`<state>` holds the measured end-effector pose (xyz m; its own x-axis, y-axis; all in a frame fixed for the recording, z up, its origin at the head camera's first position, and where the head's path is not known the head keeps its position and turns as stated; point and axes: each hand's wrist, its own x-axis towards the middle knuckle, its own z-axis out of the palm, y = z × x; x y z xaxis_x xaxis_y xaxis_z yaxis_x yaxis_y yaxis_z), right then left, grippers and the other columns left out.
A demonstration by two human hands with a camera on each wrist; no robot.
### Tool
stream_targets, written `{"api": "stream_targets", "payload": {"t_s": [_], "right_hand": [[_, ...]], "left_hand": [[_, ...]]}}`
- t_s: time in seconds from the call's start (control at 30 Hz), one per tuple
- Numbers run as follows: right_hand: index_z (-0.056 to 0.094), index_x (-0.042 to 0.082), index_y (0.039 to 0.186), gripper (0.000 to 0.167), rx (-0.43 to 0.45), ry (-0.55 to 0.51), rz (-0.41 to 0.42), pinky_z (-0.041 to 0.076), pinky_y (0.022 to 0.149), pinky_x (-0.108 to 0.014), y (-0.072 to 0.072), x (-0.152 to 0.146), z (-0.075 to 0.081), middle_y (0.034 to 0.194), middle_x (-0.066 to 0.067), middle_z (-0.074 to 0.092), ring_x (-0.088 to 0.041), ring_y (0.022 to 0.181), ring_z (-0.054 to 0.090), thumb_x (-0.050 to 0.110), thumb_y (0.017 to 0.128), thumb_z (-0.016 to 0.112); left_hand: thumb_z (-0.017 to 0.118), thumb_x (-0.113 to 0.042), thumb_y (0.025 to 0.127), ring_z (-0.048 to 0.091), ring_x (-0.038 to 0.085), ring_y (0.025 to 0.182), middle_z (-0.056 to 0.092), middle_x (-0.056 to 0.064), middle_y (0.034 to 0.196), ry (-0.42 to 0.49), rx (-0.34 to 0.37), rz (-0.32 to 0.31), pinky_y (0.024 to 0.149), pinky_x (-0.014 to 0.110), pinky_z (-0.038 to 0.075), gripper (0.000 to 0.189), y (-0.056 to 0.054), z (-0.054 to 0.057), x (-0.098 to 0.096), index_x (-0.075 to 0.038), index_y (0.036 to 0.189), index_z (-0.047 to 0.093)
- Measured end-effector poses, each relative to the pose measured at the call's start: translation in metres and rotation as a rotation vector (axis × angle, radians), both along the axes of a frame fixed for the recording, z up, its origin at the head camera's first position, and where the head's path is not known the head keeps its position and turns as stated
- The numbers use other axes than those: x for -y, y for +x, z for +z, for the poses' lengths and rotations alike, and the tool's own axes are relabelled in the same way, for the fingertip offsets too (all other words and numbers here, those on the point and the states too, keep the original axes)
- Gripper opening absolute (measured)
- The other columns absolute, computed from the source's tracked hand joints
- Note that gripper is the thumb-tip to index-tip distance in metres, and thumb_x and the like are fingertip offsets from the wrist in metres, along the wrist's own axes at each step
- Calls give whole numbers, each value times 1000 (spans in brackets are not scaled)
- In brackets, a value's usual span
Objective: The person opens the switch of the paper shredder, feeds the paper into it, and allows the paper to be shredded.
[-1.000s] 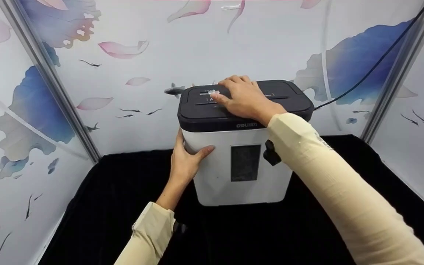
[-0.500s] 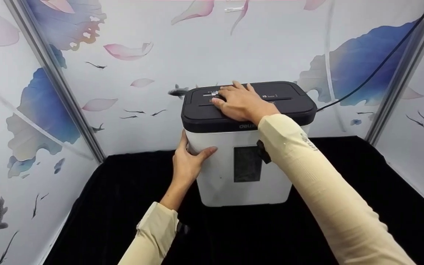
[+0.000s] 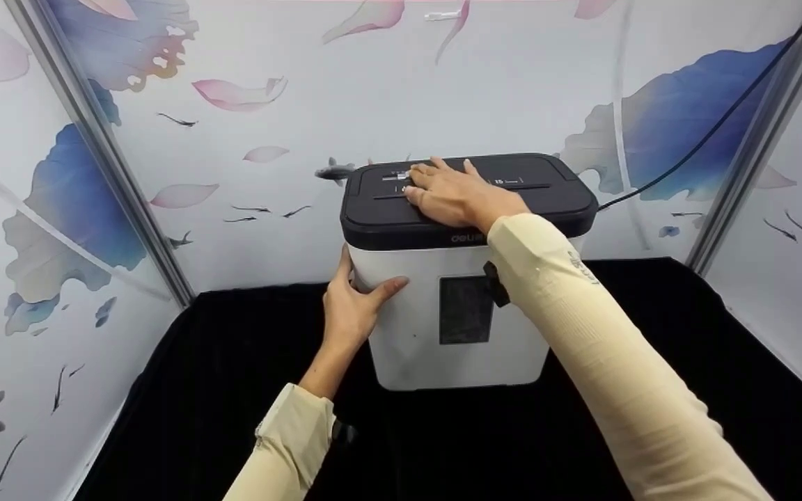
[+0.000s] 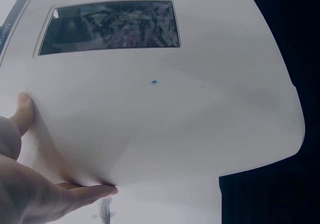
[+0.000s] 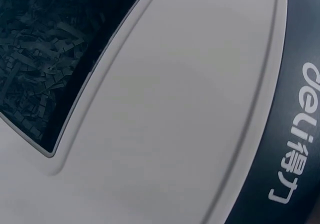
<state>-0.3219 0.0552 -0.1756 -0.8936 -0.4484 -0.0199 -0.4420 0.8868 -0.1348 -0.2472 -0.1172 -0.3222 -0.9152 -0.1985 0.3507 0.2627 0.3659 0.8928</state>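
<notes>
A paper shredder [image 3: 415,355] with a white body and black lid [image 3: 547,170] stands upright, its lettered front facing me. My right hand [image 3: 460,193] rests on the lid with its fingers spread, fingertips close to a small silvery switch [image 3: 395,177] on the lid's left half. My left hand [image 3: 351,309] lies at the front left corner of the body, thumb on the front face and straight fingers along the side. Through the front window [image 4: 112,26] in the left wrist view, shredded paper shows inside. The right wrist view holds no fingers, just the white front and lid edge.
Black cloth [image 3: 234,376] covers the surface under the shredder. A black power cord [image 3: 693,149] rises from its right rear toward the upper right. White walls [image 3: 255,229] printed with petals, leaves and fish enclose the back and sides, with metal posts [image 3: 105,149] at the corners.
My right hand has flattened on the lid, and its wrist and sleeve have shifted slightly left. The left hand keeps its hold place on the shredder, which stands where it was.
</notes>
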Motion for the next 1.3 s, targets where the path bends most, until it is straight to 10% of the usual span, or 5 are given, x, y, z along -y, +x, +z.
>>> {"api": "stream_targets", "payload": {"t_s": [1.03, 1.3], "right_hand": [[14, 20, 162, 58, 0, 45, 18, -6, 126, -61, -2, 2, 1, 170, 3, 10, -25, 159, -3, 41, 108, 19], [29, 17, 159, 56, -120, -3, 27, 6, 128, -59, 3, -1, 1, 167, -2, 25, -25, 158, 9, 42, 108, 28]], "left_hand": [[87, -46, 75, 53, 31, 135, 40, 14, 159, 3, 13, 4, 108, 45, 49, 111, 0, -3, 0, -13, 160, 24], [82, -42, 82, 49, 39, 138, 32, 17, 163, -50, 41, -105, 110, 49, 48, 108, 3, 4, 8, -10, 161, 16]]}}
